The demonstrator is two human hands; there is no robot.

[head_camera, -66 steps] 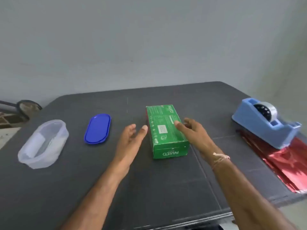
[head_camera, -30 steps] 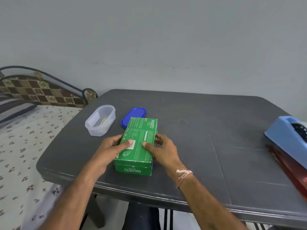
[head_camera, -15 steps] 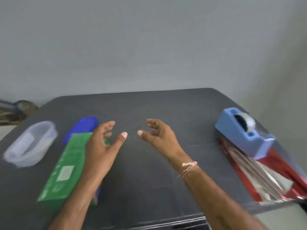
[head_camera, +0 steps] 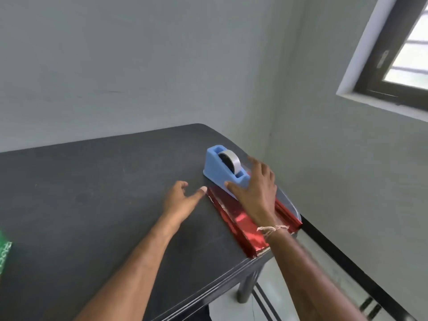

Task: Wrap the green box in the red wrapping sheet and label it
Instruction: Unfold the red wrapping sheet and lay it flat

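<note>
The folded red wrapping sheet (head_camera: 240, 224) lies along the table's right edge, its far end under a blue tape dispenser (head_camera: 220, 169). My right hand (head_camera: 257, 188) is spread over the dispenser's near end, thumb against its left side, fingers on the far side; whether it grips is unclear. My left hand (head_camera: 183, 200) hovers open over the table just left of the sheet's corner, holding nothing. Only a sliver of the green box (head_camera: 4, 256) shows at the left edge of view.
The dark grey table (head_camera: 92, 193) ends close to the right of the sheet, with a rounded far corner and a leg below. Grey walls stand behind and to the right, with a window at upper right.
Both hands let go of the green box after moving it left, then travelled right. The view swung right; my right hand now rests on the tape dispenser.
</note>
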